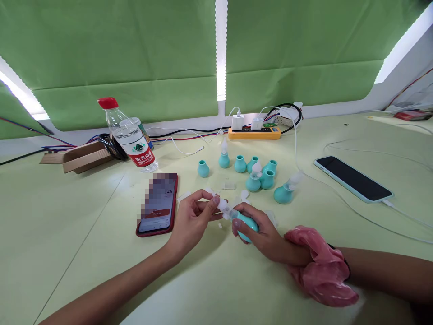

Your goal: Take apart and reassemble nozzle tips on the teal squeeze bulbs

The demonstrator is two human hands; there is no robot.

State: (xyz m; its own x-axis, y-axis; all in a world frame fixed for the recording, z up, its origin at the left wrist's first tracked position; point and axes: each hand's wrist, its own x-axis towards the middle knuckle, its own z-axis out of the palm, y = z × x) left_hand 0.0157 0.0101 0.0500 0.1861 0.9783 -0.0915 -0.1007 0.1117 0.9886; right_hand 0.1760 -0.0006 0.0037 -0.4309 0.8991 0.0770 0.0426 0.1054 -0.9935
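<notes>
My right hand is wrapped round a turquoise squeeze bulb, lying tilted with its neck towards the left. A clear tube with a whitish tip sticks out of that neck, like a nasal aspirator. My left hand pinches a small translucent nozzle piece at the tip's far end; the fingers partly hide it. Just beyond my hands lie loose clear plastic parts. Behind them stand several turquoise bulbs, some open-necked. One bulb with a nozzle leans over on the right.
A phone in a red case lies left of my hands. Another phone is charging at the right, its white cable crossing the table. A water bottle, a cardboard tray and a yellow power strip stand towards the back.
</notes>
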